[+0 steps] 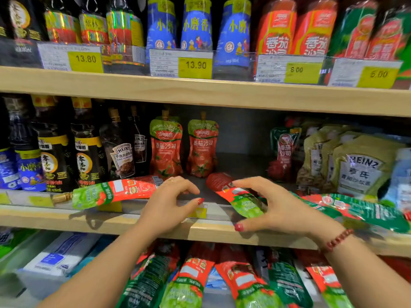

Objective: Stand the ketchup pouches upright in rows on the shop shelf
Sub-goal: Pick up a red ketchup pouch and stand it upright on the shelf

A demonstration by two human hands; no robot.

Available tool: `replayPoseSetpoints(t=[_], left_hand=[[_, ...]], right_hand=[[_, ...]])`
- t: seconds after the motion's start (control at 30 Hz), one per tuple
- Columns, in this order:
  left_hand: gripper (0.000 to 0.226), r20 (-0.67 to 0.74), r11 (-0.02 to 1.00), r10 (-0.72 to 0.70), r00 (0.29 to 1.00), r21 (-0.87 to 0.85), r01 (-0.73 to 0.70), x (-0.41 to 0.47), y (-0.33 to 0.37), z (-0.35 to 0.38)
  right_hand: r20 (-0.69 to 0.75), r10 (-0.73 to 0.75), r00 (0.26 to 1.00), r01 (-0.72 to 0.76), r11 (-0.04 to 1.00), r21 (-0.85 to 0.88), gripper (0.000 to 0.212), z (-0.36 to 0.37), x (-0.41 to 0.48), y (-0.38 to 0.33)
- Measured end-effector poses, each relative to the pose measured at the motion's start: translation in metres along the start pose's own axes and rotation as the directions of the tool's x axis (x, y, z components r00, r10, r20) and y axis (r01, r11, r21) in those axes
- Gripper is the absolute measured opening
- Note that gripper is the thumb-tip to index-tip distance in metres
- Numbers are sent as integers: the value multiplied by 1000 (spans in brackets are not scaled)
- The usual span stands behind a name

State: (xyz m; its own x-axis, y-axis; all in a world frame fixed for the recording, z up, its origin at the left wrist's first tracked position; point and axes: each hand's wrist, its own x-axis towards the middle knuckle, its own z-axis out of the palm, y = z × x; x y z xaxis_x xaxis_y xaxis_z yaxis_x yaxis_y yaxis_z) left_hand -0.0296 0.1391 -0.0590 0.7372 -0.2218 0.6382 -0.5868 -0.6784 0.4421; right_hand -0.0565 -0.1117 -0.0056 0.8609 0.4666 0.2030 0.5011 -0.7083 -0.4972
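Left hand curled, hiding end of lying pouch; I can't tell grip. Right hand cups second pouch, blurred, grip unclear. Upright pouches behind on shelf.

Left hand: bare, worn with one ring.
Ring: thin, pale gold-toned band on one of the fingers of the left hand; detail too small to tell.
Right hand: bare, worn with one bracelet at the wrist.
Bracelet: single strand of small, round, dark red beads, close around the right wrist.
Nails: glossy red polish, rounded tips; clearest on the left thumbnail and the right thumbnail.
Forearms: both bare down to the lower edge of the view.
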Motion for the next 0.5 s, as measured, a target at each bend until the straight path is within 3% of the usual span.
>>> replayPoseSetpoints(t=[0.1, 0.17, 0.3, 0.4, 0.5], left_hand=[[12, -5, 999, -2, 1000, -32, 1, 11, 8, 4], [14, -3, 998, -29, 1000, -57, 29, 16, 13, 8], [23, 25, 988, -99, 995, -119, 102, 21, 22, 12], [39, 87, 976, -117, 989, -175, 130, 22, 23, 8], [58, 139, 970, -117, 983, -196, 144, 28, 24, 5]], right_hand=[[0, 24, 1000, -23, 968, -250, 93, 13, -14, 3], [-78, 25, 997, -49, 948, -314, 80, 22, -16, 2], [-323, -15, 946, -83, 955, -285, 61, 33, -19, 1], [-424, -11, 905, -101, 966, -239, 51, 27, -21, -1], [-494, -93, 864, -23, 975, -223, 39, 7, -13, -8]])
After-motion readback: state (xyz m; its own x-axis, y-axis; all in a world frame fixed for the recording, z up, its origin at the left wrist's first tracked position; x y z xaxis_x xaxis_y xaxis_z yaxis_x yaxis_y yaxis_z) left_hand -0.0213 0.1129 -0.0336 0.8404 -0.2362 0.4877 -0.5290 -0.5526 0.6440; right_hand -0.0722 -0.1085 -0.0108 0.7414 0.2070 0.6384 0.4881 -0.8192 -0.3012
